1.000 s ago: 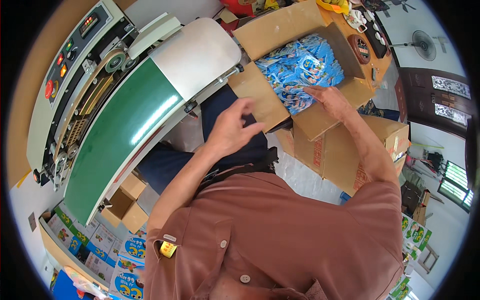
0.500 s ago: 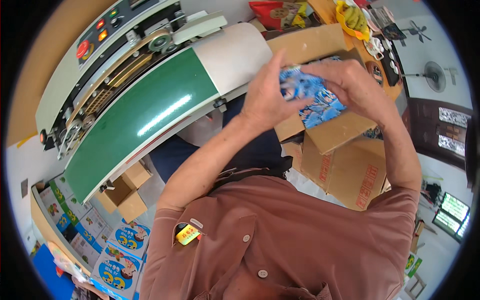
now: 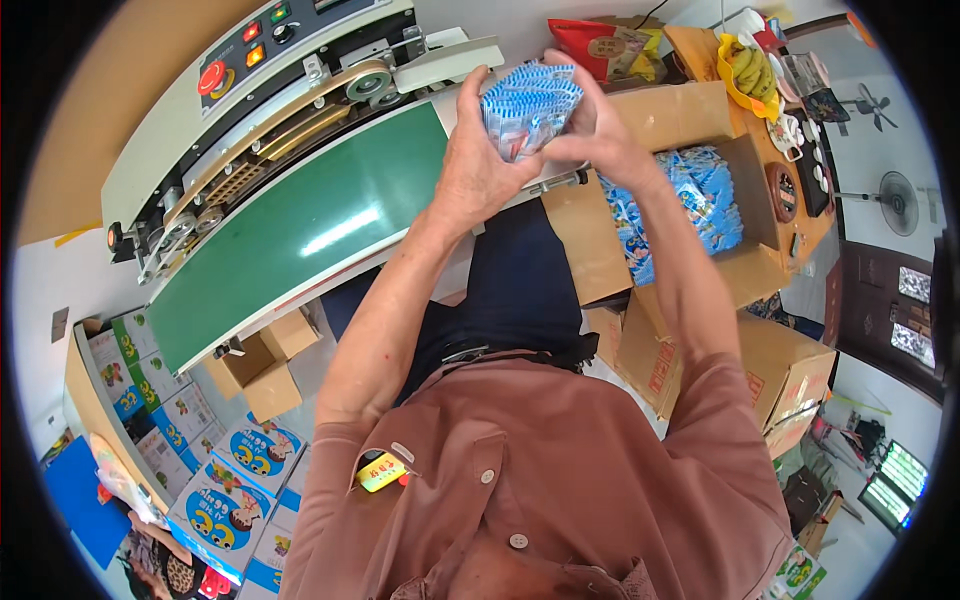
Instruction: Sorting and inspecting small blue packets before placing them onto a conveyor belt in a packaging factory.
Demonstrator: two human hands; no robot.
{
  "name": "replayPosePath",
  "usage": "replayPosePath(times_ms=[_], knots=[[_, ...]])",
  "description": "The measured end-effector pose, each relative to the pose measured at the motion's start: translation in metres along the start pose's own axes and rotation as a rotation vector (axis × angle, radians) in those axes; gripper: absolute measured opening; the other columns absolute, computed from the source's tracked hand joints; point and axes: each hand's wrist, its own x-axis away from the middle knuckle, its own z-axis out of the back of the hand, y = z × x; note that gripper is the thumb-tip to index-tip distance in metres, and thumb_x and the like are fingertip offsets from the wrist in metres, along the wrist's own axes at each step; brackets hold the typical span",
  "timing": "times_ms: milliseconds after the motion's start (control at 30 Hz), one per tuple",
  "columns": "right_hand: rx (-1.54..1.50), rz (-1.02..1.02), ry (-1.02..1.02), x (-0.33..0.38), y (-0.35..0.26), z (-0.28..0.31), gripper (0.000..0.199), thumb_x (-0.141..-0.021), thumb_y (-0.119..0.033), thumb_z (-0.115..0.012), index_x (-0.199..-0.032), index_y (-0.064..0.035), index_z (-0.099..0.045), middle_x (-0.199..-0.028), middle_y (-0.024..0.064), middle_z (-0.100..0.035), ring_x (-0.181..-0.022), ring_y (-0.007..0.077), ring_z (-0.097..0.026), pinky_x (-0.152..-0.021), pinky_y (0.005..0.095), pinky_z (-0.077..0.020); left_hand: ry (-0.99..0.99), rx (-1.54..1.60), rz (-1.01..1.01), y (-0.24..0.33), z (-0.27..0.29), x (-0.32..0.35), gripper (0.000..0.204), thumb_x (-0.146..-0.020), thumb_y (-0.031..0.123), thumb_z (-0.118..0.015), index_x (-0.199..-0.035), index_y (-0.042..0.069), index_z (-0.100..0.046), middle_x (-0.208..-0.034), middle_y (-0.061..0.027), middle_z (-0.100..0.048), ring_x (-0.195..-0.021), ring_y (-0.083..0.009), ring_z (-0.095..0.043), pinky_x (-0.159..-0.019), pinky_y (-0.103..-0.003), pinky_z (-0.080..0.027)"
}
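Observation:
Between my two hands is a stack of blue-and-white plastic packets (image 3: 530, 108), their serrated edges turned upward. My left hand (image 3: 474, 150) grips the stack from its left side, thumb at the front. The fingers of my right hand (image 3: 598, 130) curl round the right side, partly hidden behind it. The stack is held above the right end of the sealing machine's green conveyor belt (image 3: 300, 215). To the right, an open cardboard box (image 3: 590, 235) holds many similar blue packets (image 3: 700, 195); my right forearm crosses over it.
The machine's control panel (image 3: 245, 60) with a red knob and lit buttons stands behind the belt. Printed cartons (image 3: 225, 510) are stacked at lower left near a small open box (image 3: 265, 365). A wooden table (image 3: 790, 220) with bananas (image 3: 750, 70) is at right.
Both hands have moved left from over the open box to the machine's end, carrying the packets. The box's contents now show more, and the view has shifted slightly.

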Motion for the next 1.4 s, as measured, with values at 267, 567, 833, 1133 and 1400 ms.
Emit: replayPosePath(times_ms=[267, 567, 833, 1133, 1400], knots=[[-0.129, -0.084, 0.097, 0.018, 0.013, -0.021, 0.077, -0.077, -0.002, -0.080, -0.140, 0.0018, -0.037, -0.132, 0.0118, -0.052, -0.122, 0.0209, -0.052, -0.107, 0.0364, -0.0403, -0.022, 0.206, 0.203, 0.009, 0.000, 0.014, 0.098, -0.071, 0.009, -0.086, -0.146, -0.002, -0.024, -0.134, -0.0195, -0.052, -0.114, -0.0223, -0.059, -0.096, -0.034, -0.051], [-0.009, 0.143, 0.173, 0.010, 0.006, -0.037, 0.088, -0.073, -0.012, -0.086, -0.144, -0.0020, -0.036, -0.125, 0.0114, -0.057, -0.115, 0.0185, -0.056, -0.102, 0.0347, -0.0454, -0.048, 0.107, 0.009, -0.008, -0.001, 0.005, 0.094, -0.069, 0.011, -0.088, -0.143, -0.001, -0.030, -0.121, -0.0214, -0.062, -0.106, -0.0294, -0.066, -0.091, -0.039, -0.054], [0.296, 0.035, 0.035, 0.005, 0.009, -0.021, 0.107, -0.068, -0.021, -0.091, -0.151, -0.0024, -0.025, -0.133, 0.0140, -0.053, -0.121, 0.0212, -0.053, -0.105, 0.0348, -0.0418, 0.061, -0.115, 0.043, -0.008, -0.007, 0.006, 0.084, -0.072, 0.009, -0.086, -0.139, -0.002, -0.036, -0.116, -0.0146, -0.066, -0.104, -0.0204, -0.066, -0.093, -0.034, -0.052], [0.066, 0.036, 0.043, 0.029, -0.015, -0.046, 0.091, -0.083, -0.028, -0.077, -0.152, -0.0001, -0.026, -0.145, 0.0122, -0.042, -0.131, 0.0200, -0.043, -0.111, 0.0356, -0.0336, 0.110, 0.120, 0.058, 0.037, 0.014, 0.029, 0.061, -0.073, 0.008, -0.083, -0.126, -0.003, -0.054, -0.109, -0.0110, -0.069, -0.096, -0.0176, -0.068, -0.085, -0.031, -0.054], [-0.199, -0.268, 0.023, 0.032, -0.019, -0.061, 0.038, -0.102, -0.015, -0.051, -0.136, 0.0027, -0.052, -0.117, 0.0073, -0.065, -0.106, 0.0114, -0.060, -0.093, 0.0286, -0.0473, -0.028, 0.476, 0.334, 0.039, 0.060, 0.060, 0.041, -0.073, 0.001, -0.081, -0.112, 0.000, -0.066, -0.101, -0.0054, -0.071, -0.090, -0.0124, -0.066, -0.081, -0.029, -0.054]])
